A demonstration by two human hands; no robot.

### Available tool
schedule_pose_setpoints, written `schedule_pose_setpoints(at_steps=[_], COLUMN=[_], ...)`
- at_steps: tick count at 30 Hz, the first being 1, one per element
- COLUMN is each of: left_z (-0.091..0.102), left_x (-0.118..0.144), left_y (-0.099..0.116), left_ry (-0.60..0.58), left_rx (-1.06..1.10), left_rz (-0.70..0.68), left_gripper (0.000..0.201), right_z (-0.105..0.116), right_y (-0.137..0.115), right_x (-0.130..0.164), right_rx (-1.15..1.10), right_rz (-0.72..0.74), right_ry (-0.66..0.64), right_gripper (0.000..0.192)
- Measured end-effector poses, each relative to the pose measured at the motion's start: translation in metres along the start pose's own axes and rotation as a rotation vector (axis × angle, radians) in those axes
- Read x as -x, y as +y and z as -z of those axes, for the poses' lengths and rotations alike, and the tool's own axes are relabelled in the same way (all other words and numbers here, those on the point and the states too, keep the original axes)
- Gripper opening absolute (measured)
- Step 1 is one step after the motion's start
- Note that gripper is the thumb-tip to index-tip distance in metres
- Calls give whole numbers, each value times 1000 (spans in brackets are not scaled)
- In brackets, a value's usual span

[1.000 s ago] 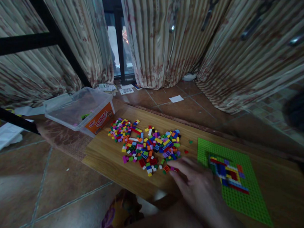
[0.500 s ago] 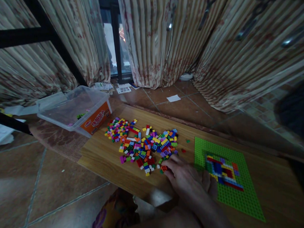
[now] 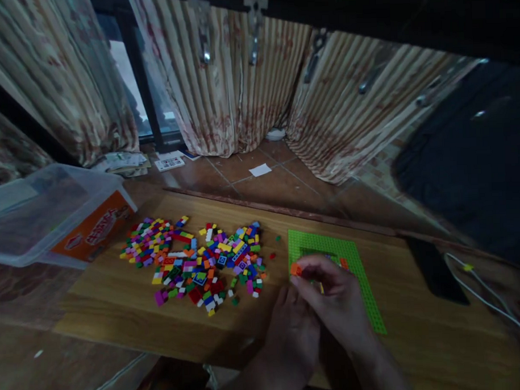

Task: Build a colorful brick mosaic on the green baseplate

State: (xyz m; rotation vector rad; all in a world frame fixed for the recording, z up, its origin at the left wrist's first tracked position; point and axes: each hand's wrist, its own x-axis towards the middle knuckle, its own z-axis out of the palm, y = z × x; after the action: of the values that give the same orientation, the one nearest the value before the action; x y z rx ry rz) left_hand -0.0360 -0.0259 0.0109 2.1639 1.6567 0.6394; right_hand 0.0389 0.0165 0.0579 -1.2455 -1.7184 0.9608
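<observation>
My right hand (image 3: 335, 297) pinches a small orange toy brick (image 3: 295, 269) between thumb and forefinger, raised above the left part of a green studded baseplate (image 3: 366, 293). Beside it, nearer to me, my left hand (image 3: 295, 324) rests low at the baseplate's left edge with its fingers stretched forward; I see nothing in it. Most of the bricks built onto the baseplate are hidden behind my right hand, though an orange brick (image 3: 343, 263) shows past the knuckles. Left of both hands spreads a pile of loose coloured bricks (image 3: 215, 262).
A clear plastic box (image 3: 42, 208) with an orange label stands at the left end of the wooden table (image 3: 119, 319). Two stray bricks lie between pile and baseplate. A black flat object (image 3: 437, 271) and a white cable (image 3: 494, 295) are at the right. Striped curtains hang behind.
My right hand has carried the orange brick from the pile's edge rightward to the baseplate. My left hand now shows beside it. The view has swung to the right.
</observation>
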Motion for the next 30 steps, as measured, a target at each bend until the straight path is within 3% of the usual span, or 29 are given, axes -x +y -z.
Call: schedule_pose_setpoints(at_steps=[6,11,20,30], left_z=[7,8,6,1], left_x=[3,-8,-18,-18], left_y=[-12,-17,-14,-15], left_ry=[-84,-52,-46,-59], left_rx=[78,75,1,-36], left_rz=[-34,1,22,33], left_gripper=[56,49,45,44], right_z=[55,82,81,71], right_y=[37,58,66,63], right_x=[-10,-7,-1,1], right_rx=[-43,391,807,787], right_rz=[-171,-198,-106,-3], right_ry=[204,180,82,-44], right_gripper=[20,20,20,26])
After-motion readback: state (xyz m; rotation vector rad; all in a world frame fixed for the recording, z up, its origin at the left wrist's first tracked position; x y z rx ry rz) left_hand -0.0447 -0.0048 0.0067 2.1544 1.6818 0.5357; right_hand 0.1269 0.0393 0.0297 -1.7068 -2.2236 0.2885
